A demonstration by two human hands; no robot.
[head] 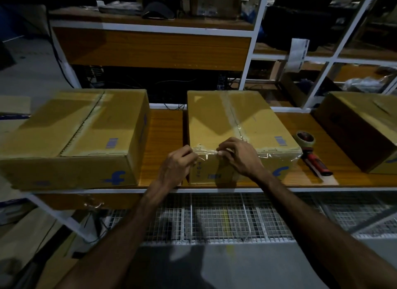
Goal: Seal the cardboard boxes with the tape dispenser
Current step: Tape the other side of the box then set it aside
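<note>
Head | both hands [179, 163] [237, 154] pinch tape [207, 157] | dispenser [310, 152] right of box [236, 125]

Blue "f" logos on left box [71, 136] and middle box [242, 125] fronts.

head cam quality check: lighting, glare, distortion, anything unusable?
Head view: dim overall, back shelves nearly black; hard shadows cross the middle brown cardboard box; clear tape strip glints along its seam; wide-angle bends the white-framed wooden table edges; red-handled tape dispenser and both hands stay readable.
</note>
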